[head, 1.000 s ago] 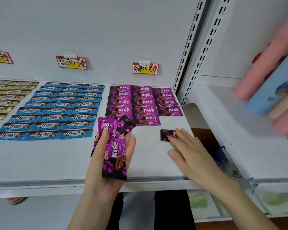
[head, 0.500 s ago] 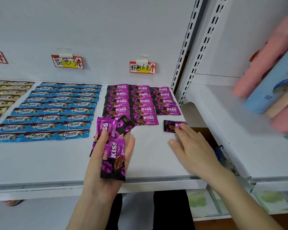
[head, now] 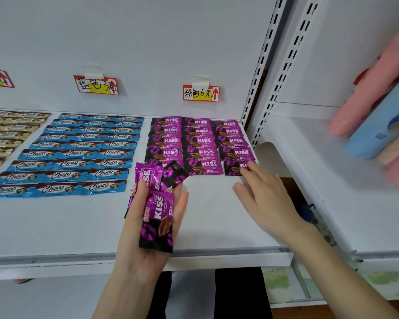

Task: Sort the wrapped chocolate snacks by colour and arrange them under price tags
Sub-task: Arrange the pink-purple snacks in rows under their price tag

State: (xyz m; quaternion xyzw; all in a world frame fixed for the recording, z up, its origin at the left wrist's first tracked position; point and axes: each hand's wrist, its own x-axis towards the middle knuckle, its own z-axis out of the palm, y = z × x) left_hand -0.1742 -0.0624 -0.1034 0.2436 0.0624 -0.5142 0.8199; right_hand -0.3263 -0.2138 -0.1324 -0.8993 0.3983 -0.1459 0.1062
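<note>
— How far along?
— Gold bars (head: 8, 134) at the shelf's (head: 55, 226) left edge and blue bars (head: 78, 153) look done. Purple rows (head: 198, 143) are nearly done: the left hand (head: 131, 245) grips spare packets (head: 158, 223), and the right hand (head: 263, 199), fingers straight, presses a single packet (head: 233, 168) down near the right edge.

The only view comes from a wide-angle camera on the person's head, looking forward and down at the white shelf (head: 55, 226) from close by. The left hand (head: 136, 245), holding purple packets (head: 157, 222), and the right hand (head: 265, 199) show at 6 o'clock. The price tags (head: 201, 92) lie toward 12 o'clock and a neighbouring shelf (head: 355, 215) at 3.
</note>
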